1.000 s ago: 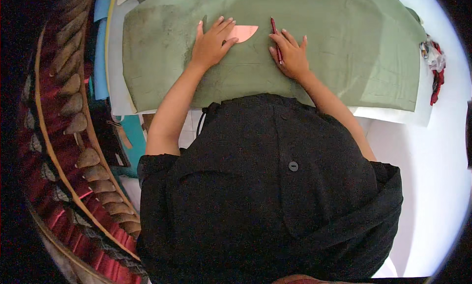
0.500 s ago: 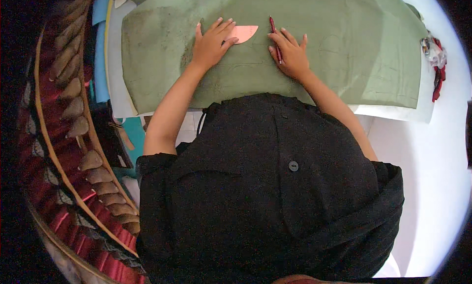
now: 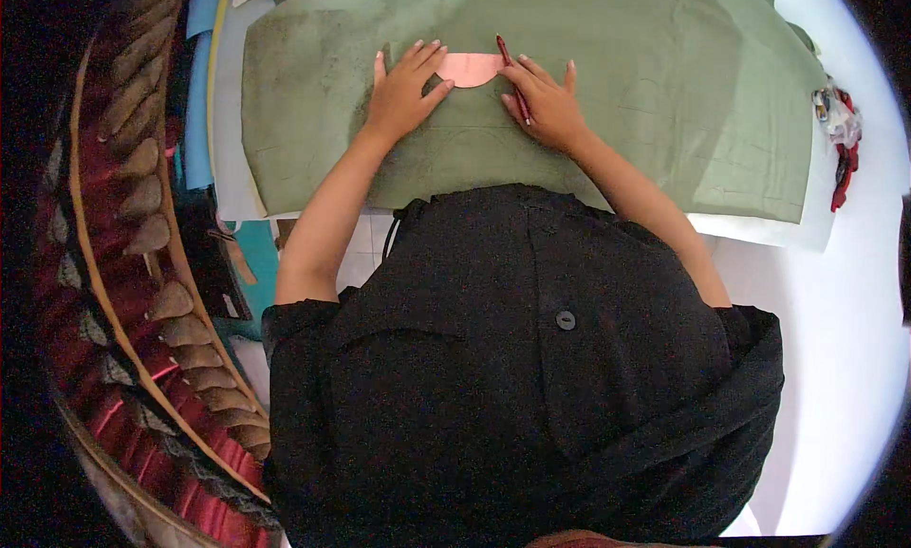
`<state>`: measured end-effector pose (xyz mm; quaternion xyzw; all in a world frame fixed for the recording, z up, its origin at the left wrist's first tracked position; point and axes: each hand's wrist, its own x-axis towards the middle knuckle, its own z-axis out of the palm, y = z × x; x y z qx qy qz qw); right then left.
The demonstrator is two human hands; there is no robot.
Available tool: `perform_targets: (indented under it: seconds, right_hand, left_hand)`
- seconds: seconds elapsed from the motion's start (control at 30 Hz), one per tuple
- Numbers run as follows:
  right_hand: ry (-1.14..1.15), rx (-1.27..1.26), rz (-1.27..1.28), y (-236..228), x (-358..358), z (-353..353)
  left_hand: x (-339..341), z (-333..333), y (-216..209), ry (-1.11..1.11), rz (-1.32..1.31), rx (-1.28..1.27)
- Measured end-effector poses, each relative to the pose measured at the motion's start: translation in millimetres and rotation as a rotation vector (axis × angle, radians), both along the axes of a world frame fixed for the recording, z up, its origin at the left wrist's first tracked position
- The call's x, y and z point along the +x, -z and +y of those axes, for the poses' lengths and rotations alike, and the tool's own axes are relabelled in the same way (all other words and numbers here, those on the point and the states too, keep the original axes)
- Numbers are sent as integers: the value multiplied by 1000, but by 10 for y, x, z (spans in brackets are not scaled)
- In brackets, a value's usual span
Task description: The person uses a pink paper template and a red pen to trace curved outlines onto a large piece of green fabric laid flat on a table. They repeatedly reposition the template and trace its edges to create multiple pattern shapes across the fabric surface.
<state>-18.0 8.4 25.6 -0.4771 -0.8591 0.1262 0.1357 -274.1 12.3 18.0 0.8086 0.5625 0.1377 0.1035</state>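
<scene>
A pink half-round paper piece point(image 3: 472, 70) lies on green cloth point(image 3: 645, 92), its straight edge away from me and its curve toward me. My left hand point(image 3: 408, 94) rests flat with spread fingers, thumb and fingertips at the piece's left end. Held in my right hand point(image 3: 550, 110) is a dark red pen point(image 3: 504, 51), slanting between thumb and fingers with one end pointing away from me. The thumb and index finger of that hand touch or nearly touch the piece's right end; the exact contact is too small to tell.
Under the green cloth a white sheet point(image 3: 759, 230) shows along the table's near edge. A clear plastic bag point(image 3: 841, 121) and red cloth point(image 3: 841, 180) sit at the right. Folded blue material point(image 3: 198, 111) lies at the left, beside a dark red curtain with gold trim point(image 3: 142, 358).
My right hand has moved left with the pen, up to the piece's right end. The pink piece has turned slightly, and more of its left part shows beside my left hand.
</scene>
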Motion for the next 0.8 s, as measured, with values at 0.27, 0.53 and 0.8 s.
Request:
perform_targets:
  seconds: [0.27,0.53,0.8]
  right_hand:
    - [-14,18,-18,79,18,8]
    - [-16,9,-54,100,13,9]
    - [-28,43,-52,68,-9,2]
  left_hand:
    - [8,-20,49,-10,-34,25]
    - [3,-23,80,-18,-27,34]
    - [-6,-22,80,-22,-11,26]
